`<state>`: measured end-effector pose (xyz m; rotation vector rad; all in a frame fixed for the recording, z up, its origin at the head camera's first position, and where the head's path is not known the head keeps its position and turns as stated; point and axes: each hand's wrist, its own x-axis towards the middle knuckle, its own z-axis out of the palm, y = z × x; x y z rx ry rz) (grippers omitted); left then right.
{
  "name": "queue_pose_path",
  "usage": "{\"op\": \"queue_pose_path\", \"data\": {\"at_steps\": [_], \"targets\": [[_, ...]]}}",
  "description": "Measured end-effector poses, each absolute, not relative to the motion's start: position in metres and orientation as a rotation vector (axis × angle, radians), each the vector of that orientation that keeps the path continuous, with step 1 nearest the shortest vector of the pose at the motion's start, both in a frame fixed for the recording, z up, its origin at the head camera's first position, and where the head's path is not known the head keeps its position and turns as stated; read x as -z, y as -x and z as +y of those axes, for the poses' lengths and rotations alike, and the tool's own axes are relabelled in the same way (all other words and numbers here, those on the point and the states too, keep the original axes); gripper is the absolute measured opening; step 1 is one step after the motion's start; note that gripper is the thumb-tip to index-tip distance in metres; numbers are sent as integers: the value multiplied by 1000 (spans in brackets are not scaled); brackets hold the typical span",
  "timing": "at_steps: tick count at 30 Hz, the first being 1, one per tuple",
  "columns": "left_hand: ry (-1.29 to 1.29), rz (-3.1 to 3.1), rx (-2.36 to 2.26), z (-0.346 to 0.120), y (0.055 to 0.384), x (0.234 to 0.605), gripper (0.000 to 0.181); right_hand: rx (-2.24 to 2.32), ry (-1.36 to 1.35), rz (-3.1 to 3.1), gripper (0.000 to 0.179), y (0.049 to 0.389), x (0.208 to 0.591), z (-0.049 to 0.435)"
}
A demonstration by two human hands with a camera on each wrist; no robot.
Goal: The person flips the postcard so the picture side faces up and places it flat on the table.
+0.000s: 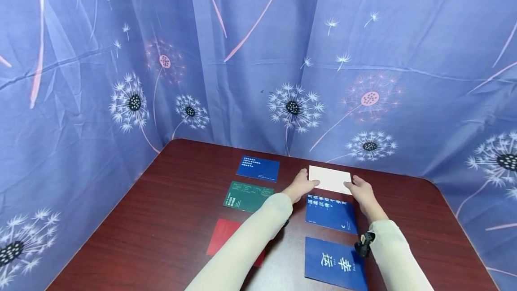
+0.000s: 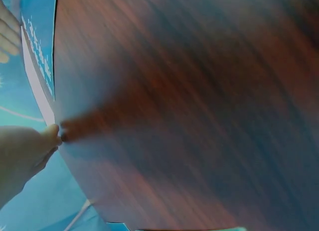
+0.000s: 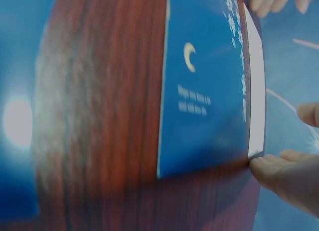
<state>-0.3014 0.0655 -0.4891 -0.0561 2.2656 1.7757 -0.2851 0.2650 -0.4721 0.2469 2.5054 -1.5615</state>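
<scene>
A white card (image 1: pixel 330 179) lies at the back of the table, between the two hands. The left hand (image 1: pixel 300 186) is at its left side, with the thumb (image 1: pixel 314 183) over the card's edge and the fingers outside it. At the other side, the right hand (image 1: pixel 362 193) has its thumb (image 3: pixel 261 169) right at the card's corner. Its other fingers are spread away from the card. Just in front lies a blue card (image 1: pixel 331 213) with white writing and a small moon. The left wrist view shows the left hand (image 2: pixel 25 156) at the white card's edge.
A second blue card (image 1: pixel 327 264) lies nearer on the right. To the left are another blue card (image 1: pixel 258 168), a green card (image 1: pixel 244 196) and a red card (image 1: pixel 222 235) partly under the left sleeve. A dandelion-print curtain (image 1: pixel 242 80) hangs behind the dark wooden table (image 1: pixel 161 219).
</scene>
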Motion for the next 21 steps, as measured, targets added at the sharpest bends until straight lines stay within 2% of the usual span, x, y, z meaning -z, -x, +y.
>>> {"op": "queue_pose_path", "data": {"at_steps": [6, 21], "targets": [[79, 2220, -1822, 70, 300, 487, 71, 1562, -271, 2530, 65, 286, 471, 255], [250, 2124, -2047, 63, 305, 490, 59, 1793, -596, 2527, 55, 290, 478, 251]]}}
